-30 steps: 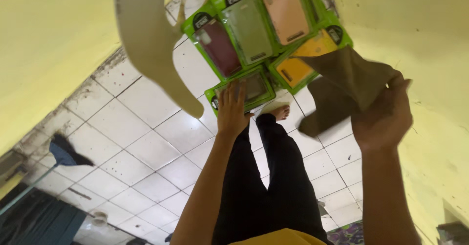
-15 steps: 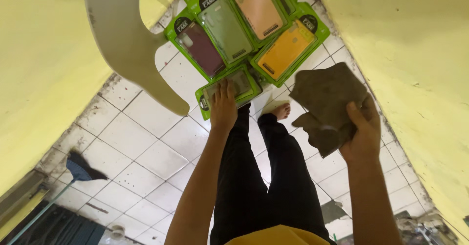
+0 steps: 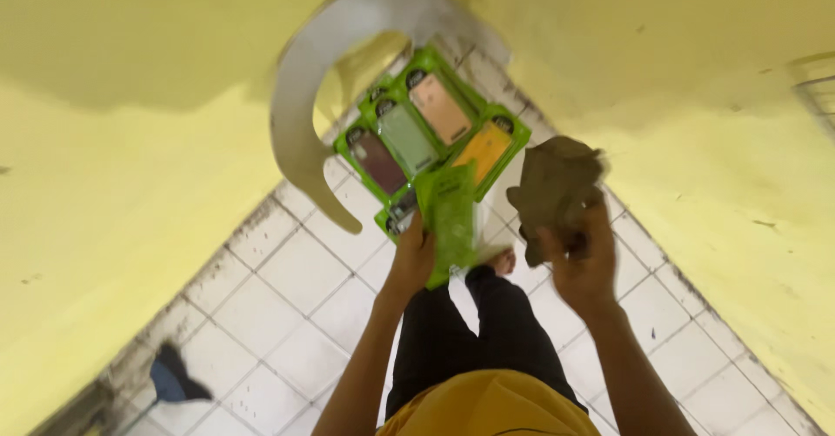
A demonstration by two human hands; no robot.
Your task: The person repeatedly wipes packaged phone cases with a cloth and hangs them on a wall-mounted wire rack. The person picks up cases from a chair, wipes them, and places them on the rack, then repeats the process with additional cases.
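My left hand (image 3: 412, 260) grips a green phone-case package (image 3: 452, 220) and lifts it off a pile of similar green packages (image 3: 426, 132) lying on the tiled floor. Those packages hold cases in maroon, pale green, peach and orange. My right hand (image 3: 581, 260) is raised to the right of the pile and clutches a crumpled brown cloth (image 3: 554, 186). My legs in black trousers (image 3: 474, 336) stretch toward the pile, with a bare foot (image 3: 502, 262) near it.
A curved white plastic piece (image 3: 326, 62) arches over the pile's left and top. Yellow walls (image 3: 130, 193) close in on both sides of a narrow white tiled floor (image 3: 287, 288). A dark blue object (image 3: 174, 377) lies at the lower left.
The view has swung, so the pile sits lower and more central. My left hand has lifted one green package from the pile. My right hand with the cloth has moved closer to the pile.
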